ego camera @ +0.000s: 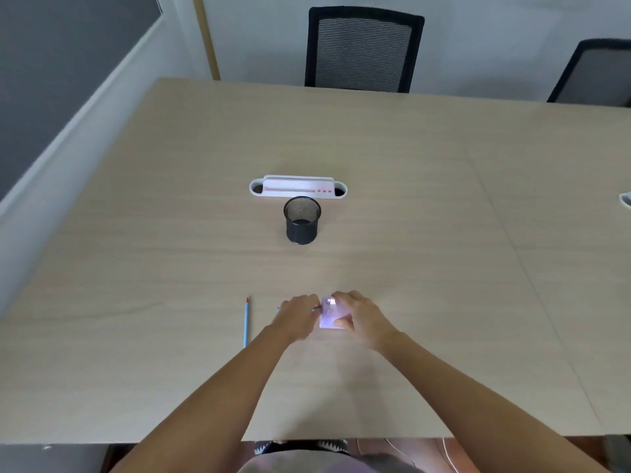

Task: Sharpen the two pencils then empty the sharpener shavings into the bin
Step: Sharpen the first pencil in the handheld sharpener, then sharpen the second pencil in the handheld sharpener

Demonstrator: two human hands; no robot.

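While the right hand [362, 315] grips a pale lilac sharpener [332, 315] near the front of the wooden worktop [444, 233], its fingers [341, 297] wrapped over the top and its thumb on the near side, the left hand [295, 319] is clenched around a blue pencil [316, 309] whose end meets the sharpener's left face. Only short bits of that pencil show on either side of the hand. A second blue pencil [246, 324] with a red tip lies on the worktop just left of the left hand, pointing away from the person. Farther back, at mid-worktop, a black mesh bin [302, 221] stands upright, just in front of a white desk organiser [298, 188]. Two black chairs [362, 49] sit behind the far edge.
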